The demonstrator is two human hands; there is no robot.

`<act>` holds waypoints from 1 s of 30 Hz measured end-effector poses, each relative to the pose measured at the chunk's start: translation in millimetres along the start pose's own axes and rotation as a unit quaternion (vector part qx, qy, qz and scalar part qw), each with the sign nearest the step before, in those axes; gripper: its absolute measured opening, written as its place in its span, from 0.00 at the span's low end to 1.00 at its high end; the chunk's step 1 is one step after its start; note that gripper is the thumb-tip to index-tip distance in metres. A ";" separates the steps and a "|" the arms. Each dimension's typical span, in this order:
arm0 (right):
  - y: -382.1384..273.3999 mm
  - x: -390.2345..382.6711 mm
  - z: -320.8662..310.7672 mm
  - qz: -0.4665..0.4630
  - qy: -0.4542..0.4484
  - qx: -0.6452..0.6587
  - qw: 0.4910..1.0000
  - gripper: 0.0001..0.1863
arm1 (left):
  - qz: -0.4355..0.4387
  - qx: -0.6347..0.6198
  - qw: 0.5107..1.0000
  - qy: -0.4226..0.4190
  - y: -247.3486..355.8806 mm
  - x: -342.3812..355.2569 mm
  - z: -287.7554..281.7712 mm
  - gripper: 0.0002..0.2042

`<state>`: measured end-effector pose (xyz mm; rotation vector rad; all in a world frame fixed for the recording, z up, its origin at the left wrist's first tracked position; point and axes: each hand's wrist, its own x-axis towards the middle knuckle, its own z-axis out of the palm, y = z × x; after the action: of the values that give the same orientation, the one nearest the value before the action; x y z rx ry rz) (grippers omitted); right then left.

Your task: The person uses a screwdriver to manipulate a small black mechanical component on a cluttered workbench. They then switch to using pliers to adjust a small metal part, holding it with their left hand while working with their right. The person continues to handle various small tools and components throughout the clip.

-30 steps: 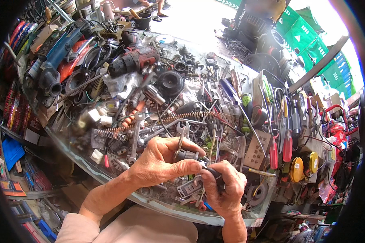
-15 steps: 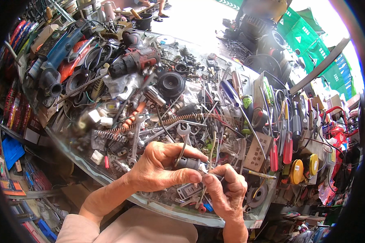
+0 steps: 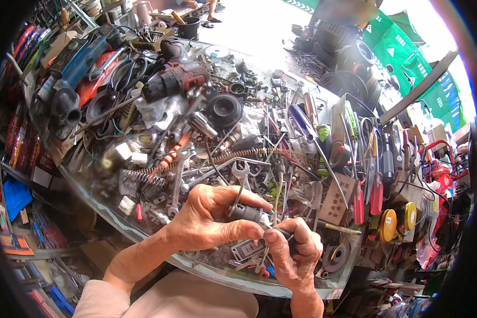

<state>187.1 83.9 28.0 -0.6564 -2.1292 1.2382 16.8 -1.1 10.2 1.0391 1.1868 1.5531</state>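
My left hand [image 3: 204,220] is closed round a dark ribbed cylindrical part [image 3: 246,213], held between the thumb and fingers. My right hand [image 3: 294,252] meets it at the cylinder's right end, its thumb and forefinger pinched together. A thin dark rod-like piece [image 3: 284,233] shows in the right-hand fingers; its exact kind is hidden. Something small and pale lies between the two thumbs, too small to name. Just beyond the left hand is the jaw of an open-end wrench [image 3: 240,169]. Under the hands lies a grey slotted metal plate [image 3: 246,250].
A glass-topped table [image 3: 217,282] bears heaped tools and parts. On it lie a red and black cordless drill [image 3: 177,80], a blue angle grinder [image 3: 82,61], a long coil spring [image 3: 222,157] and a black round part [image 3: 224,110]. Scissors, pliers and yellow tape rolls [image 3: 388,225] stand at right.
My right thumb and fingers have shifted slightly, and the dark rod-like piece shows more between them. My left hand and the cylinder stay nearly in place.
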 end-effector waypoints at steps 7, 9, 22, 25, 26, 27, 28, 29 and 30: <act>8.6 -1.2 9.0 -0.175 0.078 -0.175 0.966 0.09 | -0.109 -0.070 0.991 -0.024 14.4 2.1 -3.5 0.16; 8.2 -1.4 8.2 -0.150 0.068 -0.140 0.976 0.09 | -0.083 -0.075 0.993 -0.024 12.5 2.2 -3.1 0.16; 11.5 0.6 8.2 -0.211 0.072 -0.160 0.962 0.11 | -0.143 -0.082 0.986 -0.029 16.0 2.2 -5.5 0.17; -0.2 -2.1 4.6 -0.038 0.019 -0.027 0.999 0.08 | -0.040 -0.053 0.998 -0.019 3.2 -0.8 -3.9 0.18; -4.8 -2.3 3.9 0.029 0.000 0.016 0.999 0.08 | -0.032 -0.049 0.998 -0.013 3.5 -2.6 -4.0 0.18; -2.0 -3.3 2.6 0.021 0.010 0.015 1.000 0.07 | -0.025 -0.047 0.998 -0.014 3.8 -1.5 -2.0 0.18; 0.1 -4.6 2.5 -0.003 0.015 -0.002 1.000 0.07 | -0.018 -0.046 0.999 -0.016 4.7 -0.6 0.1 0.18; 1.6 -6.0 4.2 -0.026 0.019 -0.020 0.999 0.07 | -0.016 -0.056 0.998 -0.001 7.5 -0.2 2.9 0.17; 4.5 -7.6 2.8 -0.048 0.029 -0.046 0.997 0.07 | 0.011 -0.037 0.999 0.000 4.3 2.4 3.5 0.17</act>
<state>191.0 79.2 21.1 -0.6142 -2.1535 1.0618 18.9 1.4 15.4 1.0077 1.1127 1.6016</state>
